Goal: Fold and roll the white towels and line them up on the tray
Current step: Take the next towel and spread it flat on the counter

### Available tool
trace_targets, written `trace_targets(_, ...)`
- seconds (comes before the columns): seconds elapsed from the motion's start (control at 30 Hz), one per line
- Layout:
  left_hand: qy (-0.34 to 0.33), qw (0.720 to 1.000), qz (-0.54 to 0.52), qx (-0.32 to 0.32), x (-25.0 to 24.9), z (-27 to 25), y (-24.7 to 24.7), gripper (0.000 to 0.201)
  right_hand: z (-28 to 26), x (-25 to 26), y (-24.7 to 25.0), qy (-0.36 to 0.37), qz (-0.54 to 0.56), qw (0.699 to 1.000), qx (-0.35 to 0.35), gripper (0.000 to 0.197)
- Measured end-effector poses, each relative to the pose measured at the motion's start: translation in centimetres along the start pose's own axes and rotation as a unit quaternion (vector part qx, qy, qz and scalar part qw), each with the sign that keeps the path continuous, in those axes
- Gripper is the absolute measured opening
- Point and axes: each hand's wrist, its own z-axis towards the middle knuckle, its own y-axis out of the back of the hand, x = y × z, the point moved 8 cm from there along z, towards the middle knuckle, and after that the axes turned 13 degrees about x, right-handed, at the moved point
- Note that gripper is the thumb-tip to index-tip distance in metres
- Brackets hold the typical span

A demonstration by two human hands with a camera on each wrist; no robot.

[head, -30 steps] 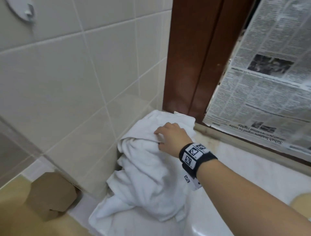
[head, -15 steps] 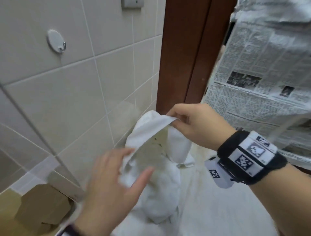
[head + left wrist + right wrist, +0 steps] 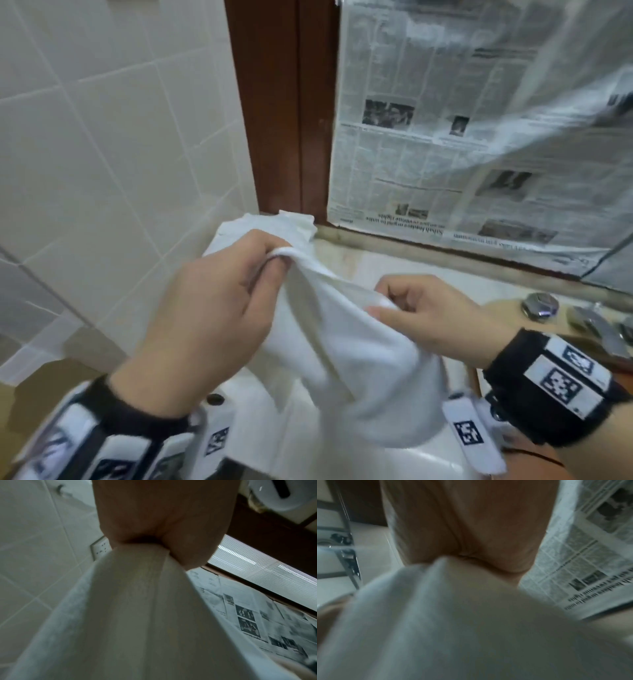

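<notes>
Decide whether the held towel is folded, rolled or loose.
Loose: the towel hangs in uneven drapes, its top edge pinched by the left hand and right hand; no neat fold or roll shows.

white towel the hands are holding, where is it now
Head view, centre: the white towel hangs pinched between the left hand and right hand, above the sink.

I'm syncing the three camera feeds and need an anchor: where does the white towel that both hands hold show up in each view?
Head: white towel hangs at centre, pinched at its top edge by the left hand and the right hand.
Left wrist: it fills the lower middle, running down from the fingers.
Right wrist: it fills the lower half, blurred.
Shared landmark: the newspaper over the window.
</notes>
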Motion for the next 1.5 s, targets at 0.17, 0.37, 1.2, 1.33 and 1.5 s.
trace_targets(0.17,0.021,0.989,0.073,0.126,0.3,-4.8,1.8,0.022,-4.0,-6.2,-1.4,-0.089,-0.095,0.987,0.092,0.028)
trace_targets(0.37,0.166,0.961,-0.013,0.222,8.5,-12.1,-2.5,0.041,-5.8,-10.7,0.6,-0.092,-0.057,0.993,-0.037,0.048)
trace_targets(1.2,-0.079,0.931,-0.086,0.347,2.3,-9.2,-17.6,0.006,-7.7,-11.0,-13.7,-0.085,-0.186,0.979,-0.009,0.034)
trace_targets(1.33,-0.132,0.937,-0.016,0.323,0.5,-8.3,-15.9,0.008,-11.2,-15.0,-13.5,-0.118,-0.065,0.99,-0.026,0.044)
trace_targets(1.5,-0.11,0.969,0.008,0.223,3.3,-6.7,-11.8,0.009,-16.4,-19.7,-12.7,-0.215,-0.041,0.975,-0.044,0.022)
